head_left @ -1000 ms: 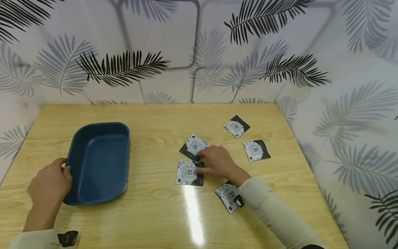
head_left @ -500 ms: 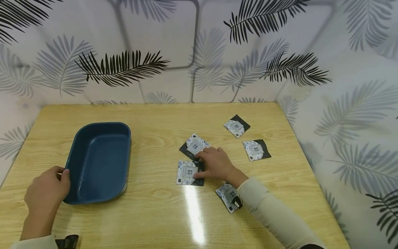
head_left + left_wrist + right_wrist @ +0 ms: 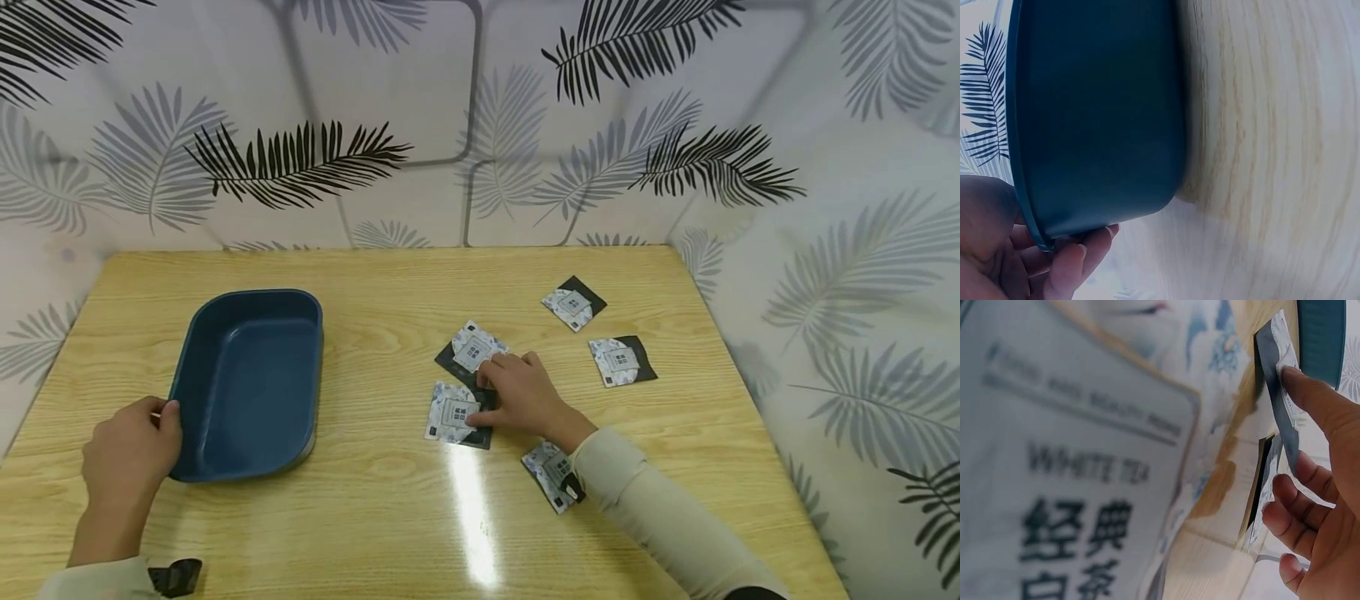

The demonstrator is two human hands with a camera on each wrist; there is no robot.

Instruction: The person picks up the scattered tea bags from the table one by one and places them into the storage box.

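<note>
My left hand (image 3: 133,442) grips the near-left rim of a dark blue plastic tub (image 3: 258,404). In the left wrist view, its fingers (image 3: 1094,247) curl under the rim of the tub's corner. Right of the tub, my right hand (image 3: 525,396) pinches a white and black white-tea sachet (image 3: 450,413), thumb on its printed face and index finger at its edge. This sachet tilts up off the table in the right wrist view. A second tea sachet (image 3: 472,354) lies just behind it, beside my curled fingers.
Two more sachets lie at the right, one farther back (image 3: 574,303) and one nearer (image 3: 622,361). Another sachet (image 3: 551,475) sits partly under my right sleeve, looming large in the right wrist view. A leaf-patterned wall covering (image 3: 420,125) rises behind the wooden table (image 3: 375,517).
The tub and my left hand have shifted slightly right and away from me. My right thumb has moved onto the front sachet, which has turned and tilted a little.
</note>
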